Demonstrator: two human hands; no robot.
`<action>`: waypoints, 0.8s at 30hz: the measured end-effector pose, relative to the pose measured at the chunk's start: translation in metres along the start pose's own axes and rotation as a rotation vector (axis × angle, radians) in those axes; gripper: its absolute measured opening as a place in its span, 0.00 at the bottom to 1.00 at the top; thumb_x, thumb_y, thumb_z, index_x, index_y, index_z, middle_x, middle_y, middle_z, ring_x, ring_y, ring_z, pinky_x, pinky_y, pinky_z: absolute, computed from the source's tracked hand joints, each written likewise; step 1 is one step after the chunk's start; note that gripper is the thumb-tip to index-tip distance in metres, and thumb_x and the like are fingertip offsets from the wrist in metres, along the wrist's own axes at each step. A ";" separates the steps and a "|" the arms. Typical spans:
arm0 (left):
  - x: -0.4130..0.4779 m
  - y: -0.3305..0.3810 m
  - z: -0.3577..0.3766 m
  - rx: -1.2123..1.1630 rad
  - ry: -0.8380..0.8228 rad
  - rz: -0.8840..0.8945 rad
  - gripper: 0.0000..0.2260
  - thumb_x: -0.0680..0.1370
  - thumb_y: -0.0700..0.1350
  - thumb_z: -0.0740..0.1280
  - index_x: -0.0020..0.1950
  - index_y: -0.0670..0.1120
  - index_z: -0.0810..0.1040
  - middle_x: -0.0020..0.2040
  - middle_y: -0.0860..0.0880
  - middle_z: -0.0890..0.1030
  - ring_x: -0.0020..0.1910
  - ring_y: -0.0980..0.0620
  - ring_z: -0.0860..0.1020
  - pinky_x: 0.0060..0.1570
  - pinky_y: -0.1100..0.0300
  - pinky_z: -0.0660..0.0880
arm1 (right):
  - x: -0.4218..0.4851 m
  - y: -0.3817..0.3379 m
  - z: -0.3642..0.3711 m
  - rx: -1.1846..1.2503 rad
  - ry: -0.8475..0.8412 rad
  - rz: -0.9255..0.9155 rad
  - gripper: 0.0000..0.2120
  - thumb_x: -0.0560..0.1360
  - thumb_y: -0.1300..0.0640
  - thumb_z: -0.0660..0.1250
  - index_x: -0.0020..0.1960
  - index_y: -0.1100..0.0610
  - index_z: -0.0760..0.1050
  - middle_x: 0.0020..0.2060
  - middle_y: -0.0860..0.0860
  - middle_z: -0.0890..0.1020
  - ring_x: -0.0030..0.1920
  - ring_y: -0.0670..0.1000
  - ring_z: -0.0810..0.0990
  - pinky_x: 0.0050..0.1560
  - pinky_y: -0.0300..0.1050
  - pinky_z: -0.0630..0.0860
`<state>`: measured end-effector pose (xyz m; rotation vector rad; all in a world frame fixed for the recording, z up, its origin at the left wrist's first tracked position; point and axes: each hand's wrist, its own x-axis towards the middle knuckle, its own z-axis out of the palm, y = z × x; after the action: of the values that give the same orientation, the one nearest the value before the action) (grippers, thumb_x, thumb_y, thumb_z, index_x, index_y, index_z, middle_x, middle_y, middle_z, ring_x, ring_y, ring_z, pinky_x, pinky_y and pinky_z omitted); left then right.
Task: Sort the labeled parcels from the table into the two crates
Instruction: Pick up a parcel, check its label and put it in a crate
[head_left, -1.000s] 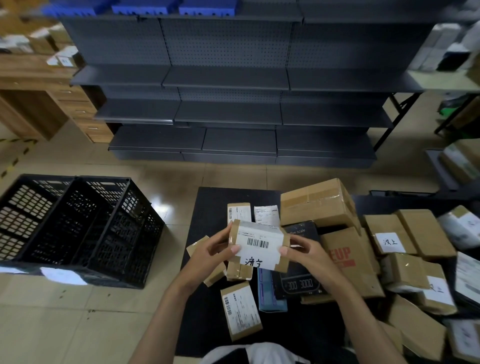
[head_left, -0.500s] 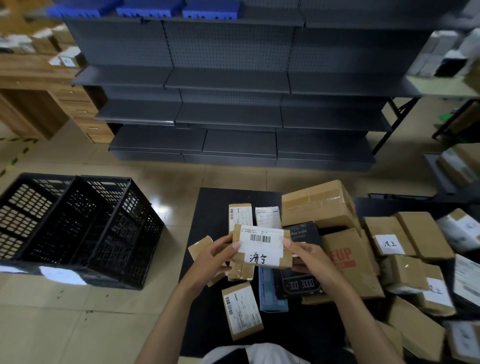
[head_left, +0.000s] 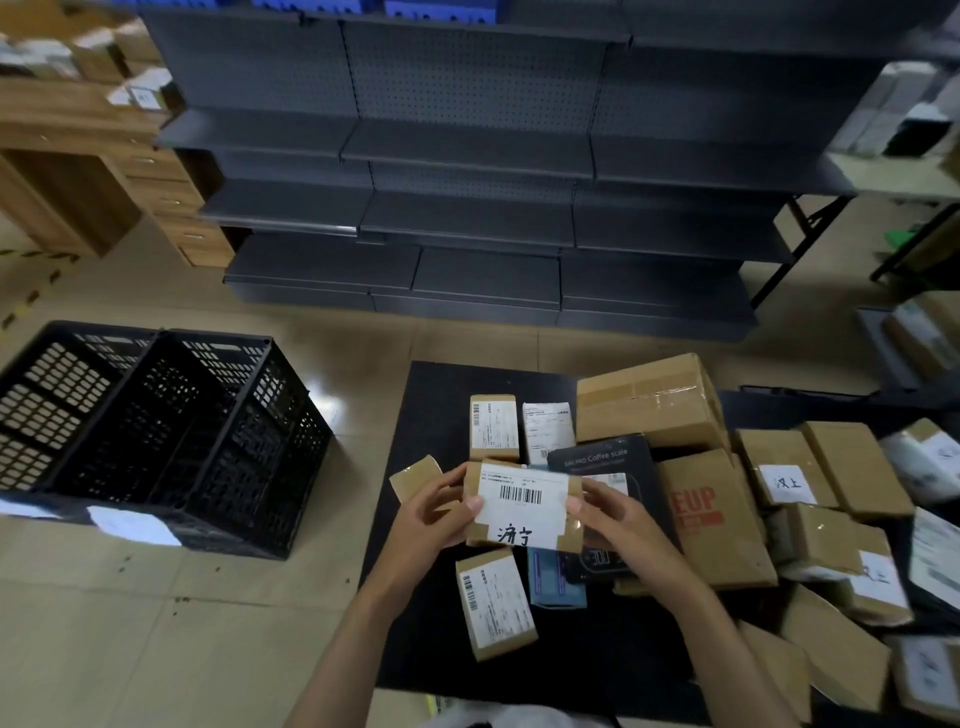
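A small cardboard parcel (head_left: 522, 506) with a white barcode label and handwritten characters is held above the black table (head_left: 431, 415). My left hand (head_left: 434, 512) grips its left end, thumb on the label. My right hand (head_left: 610, 522) grips its right end. Several other labeled parcels lie on the table, such as a small one (head_left: 493, 603) in front and a big brown box (head_left: 649, 402) behind. Two black slatted crates stand side by side on the floor to the left, the nearer crate (head_left: 218, 441) and the farther crate (head_left: 52, 400).
Dark grey shelving (head_left: 467, 156) stands behind the table. A wooden desk with drawers (head_left: 130, 171) is at the far left. A black coffee scale box (head_left: 605, 457) and a pile of cardboard parcels (head_left: 831, 519) fill the table's right side.
The parcel has tilted flatter in both hands so its label faces up more fully. The hands stay at its two ends over the table.
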<state>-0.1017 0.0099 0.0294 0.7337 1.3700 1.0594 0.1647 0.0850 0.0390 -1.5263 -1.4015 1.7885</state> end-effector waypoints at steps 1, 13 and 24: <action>-0.003 -0.005 -0.002 -0.015 0.024 0.002 0.25 0.75 0.52 0.76 0.71 0.56 0.79 0.63 0.52 0.85 0.61 0.51 0.84 0.56 0.53 0.83 | -0.001 0.003 0.001 -0.005 0.010 -0.015 0.27 0.73 0.42 0.75 0.70 0.45 0.76 0.60 0.46 0.85 0.60 0.48 0.84 0.65 0.54 0.80; -0.051 -0.050 -0.035 -0.201 0.420 -0.075 0.22 0.74 0.50 0.78 0.67 0.54 0.79 0.58 0.50 0.87 0.57 0.50 0.86 0.59 0.44 0.82 | -0.019 0.030 0.016 -0.817 0.141 -0.308 0.22 0.78 0.41 0.71 0.70 0.43 0.74 0.60 0.38 0.77 0.57 0.39 0.77 0.55 0.41 0.77; -0.175 -0.087 -0.074 -0.215 0.783 -0.069 0.17 0.78 0.49 0.76 0.65 0.51 0.79 0.57 0.49 0.87 0.55 0.49 0.86 0.53 0.47 0.84 | -0.022 0.029 0.106 -1.087 -0.015 -0.607 0.20 0.80 0.39 0.63 0.68 0.45 0.75 0.62 0.43 0.78 0.62 0.48 0.77 0.56 0.44 0.73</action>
<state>-0.1414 -0.1948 0.0140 0.0894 1.8710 1.4905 0.0849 0.0099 0.0143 -1.2051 -2.6880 0.6382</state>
